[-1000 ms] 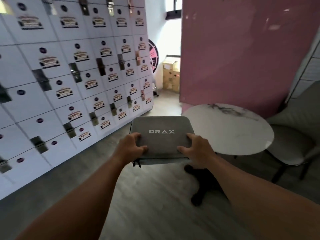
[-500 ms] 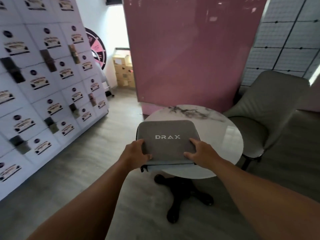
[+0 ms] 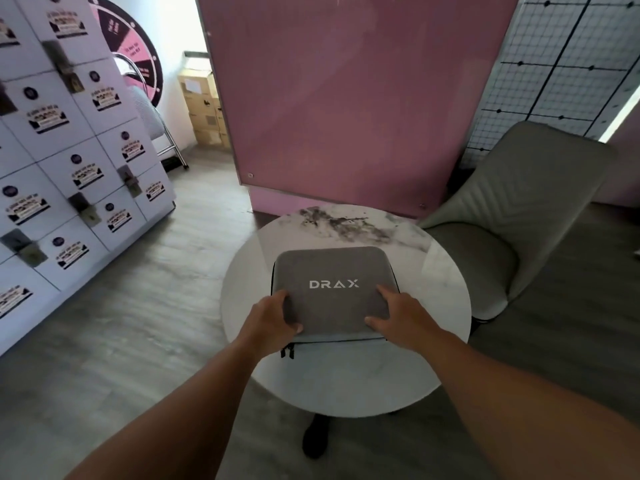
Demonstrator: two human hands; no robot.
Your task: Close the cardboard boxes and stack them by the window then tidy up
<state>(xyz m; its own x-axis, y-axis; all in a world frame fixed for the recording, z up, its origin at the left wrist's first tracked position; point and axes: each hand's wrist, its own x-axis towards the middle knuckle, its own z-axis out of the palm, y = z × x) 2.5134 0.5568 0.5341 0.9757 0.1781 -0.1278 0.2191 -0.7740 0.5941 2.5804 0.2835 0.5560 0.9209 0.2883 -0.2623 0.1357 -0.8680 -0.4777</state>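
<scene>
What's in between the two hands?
In the head view, the grey DRAX case lies between the left hand and the right hand, over the round marble table.

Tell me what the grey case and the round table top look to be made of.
Grey case: likely fabric over a stiff shell; matte, felt-like surface, zipper along its edge. Round table top: marble or marble-look stone; glossy white with grey veining and reflections. Real or imitation cannot be told.
</scene>
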